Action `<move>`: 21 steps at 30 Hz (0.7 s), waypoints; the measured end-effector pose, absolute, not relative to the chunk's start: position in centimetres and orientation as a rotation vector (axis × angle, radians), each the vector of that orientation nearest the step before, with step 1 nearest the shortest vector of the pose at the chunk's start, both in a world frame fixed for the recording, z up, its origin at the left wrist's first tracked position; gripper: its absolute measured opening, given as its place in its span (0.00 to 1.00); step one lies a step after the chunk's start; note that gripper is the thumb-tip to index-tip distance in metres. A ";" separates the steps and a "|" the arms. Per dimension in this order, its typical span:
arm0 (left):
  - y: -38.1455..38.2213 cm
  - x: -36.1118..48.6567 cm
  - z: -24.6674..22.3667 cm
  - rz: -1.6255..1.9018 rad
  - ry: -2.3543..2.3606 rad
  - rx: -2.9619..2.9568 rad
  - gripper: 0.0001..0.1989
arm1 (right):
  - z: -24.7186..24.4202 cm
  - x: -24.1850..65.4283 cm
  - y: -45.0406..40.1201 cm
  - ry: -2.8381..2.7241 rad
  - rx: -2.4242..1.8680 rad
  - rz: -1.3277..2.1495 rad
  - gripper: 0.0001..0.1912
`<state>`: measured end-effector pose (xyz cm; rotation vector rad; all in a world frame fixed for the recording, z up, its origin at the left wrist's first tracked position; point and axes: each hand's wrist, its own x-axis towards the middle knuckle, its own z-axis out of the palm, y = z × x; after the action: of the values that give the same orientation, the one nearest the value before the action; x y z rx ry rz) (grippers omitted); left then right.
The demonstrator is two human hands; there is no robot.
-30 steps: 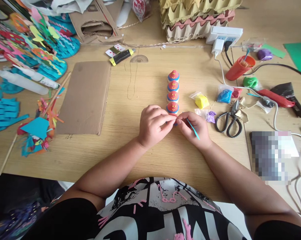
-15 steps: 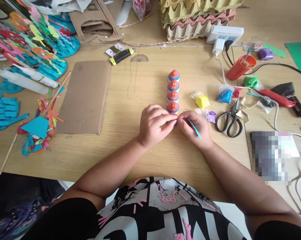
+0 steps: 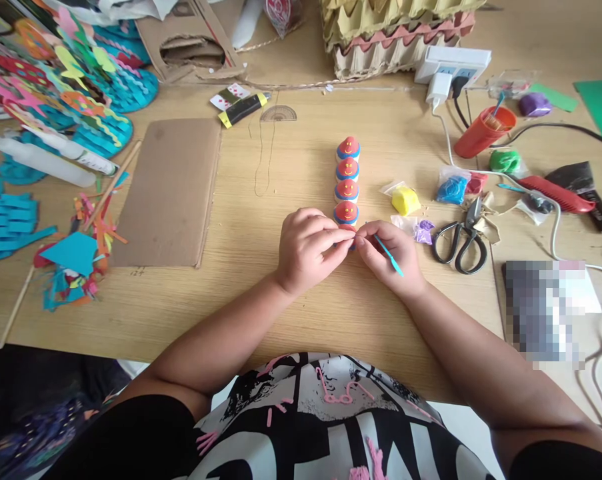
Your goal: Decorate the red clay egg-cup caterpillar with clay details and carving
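Several red and blue clay figures with smiling faces stand in a column at mid-table; the nearest fully visible one [image 3: 346, 214] is just beyond my fingers. Another at the near end is mostly hidden by my hands. My left hand [image 3: 315, 252] is pinched, its fingertips meeting those of my right hand [image 3: 391, 257]. Whatever lies between the fingertips is too small to make out. A thin turquoise tool [image 3: 389, 256] rests in my right hand, slanting down across the palm.
Right of my hands lie yellow clay [image 3: 405, 200], purple clay [image 3: 423, 231], scissors [image 3: 461, 237] and a red cup [image 3: 485, 131]. On the left are a cardboard sheet [image 3: 168, 193] and paper scraps [image 3: 75, 257]. Egg trays [image 3: 401, 40] are stacked at the back.
The view has shifted very slightly. Both hands keep nearly the same pose, fingertips together; the tiny purple bit seen between them before is now harder to see.
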<state>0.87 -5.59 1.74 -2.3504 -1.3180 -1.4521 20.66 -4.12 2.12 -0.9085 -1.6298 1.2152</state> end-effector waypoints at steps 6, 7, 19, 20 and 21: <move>-5.7 0.9 1.9 -1.436 -1.323 -2.330 0.04 | 2.1 20.7 -4.2 -1.650 -0.900 1.192 0.15; -5.7 0.9 1.9 -1.439 -1.321 -2.325 0.04 | 2.1 20.7 -4.2 -1.657 -0.901 1.183 0.15; -5.7 0.9 2.1 -1.455 -1.313 -2.339 0.04 | 2.0 20.7 -4.3 -1.718 -0.919 1.114 0.12; -5.7 0.9 2.1 -1.469 -1.322 -2.355 0.04 | 2.0 20.7 -4.3 -1.710 -0.916 1.123 0.12; -5.7 0.9 2.1 -1.482 -1.345 -2.372 0.03 | 2.0 20.7 -4.3 -1.702 -0.917 1.132 0.13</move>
<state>0.90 -5.69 2.13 -2.3718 -1.3453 -1.4823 20.72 -4.29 1.97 -0.9173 -1.7020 1.1319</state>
